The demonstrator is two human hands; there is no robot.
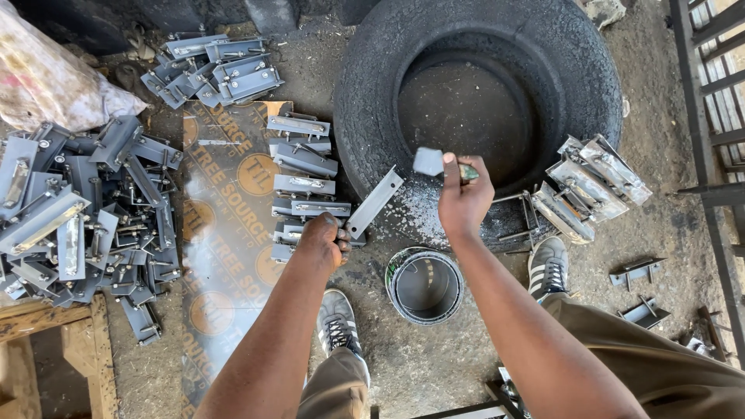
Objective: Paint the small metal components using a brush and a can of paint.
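Left hand (pixel 324 242) is closed around the low end of a grey bracket (pixel 374 203) — the flat strip angles up and to the right, its top end touching the tyre's (pixel 365 93) left wall. Right hand (pixel 463 200) is up over the lower rim of the tyre, fingers pinched shut on a brush (pixel 431 161); its grey head sticks out to the left of the thumb, apart from the bracket's upper end.

Paint tin (pixel 424 285) stands open on the ground between the two forearms, just below the tyre, grey inside. A shoe (pixel 338 324) sits left of it, another (pixel 549 266) right of it, near the tyre's lower right edge.

Printed board (pixel 225 233) lies flat on the ground left of the tyre. A column of painted brackets (pixel 301 174) runs along its right edge — the left hand sits at the bottom of that column. Small heap of brackets (pixel 213 74) off the board's top edge. Big loose pile (pixel 77 206) off its left edge, with a sack (pixel 46 77) above that pile in the top left corner.

Right of the tyre, a few brackets (pixel 594 182) lean stacked against its outer wall. Two more (pixel 636 291) lie on the ground below them, well apart from the rest. Wooden frame (pixel 46 341) at the bottom left corner.
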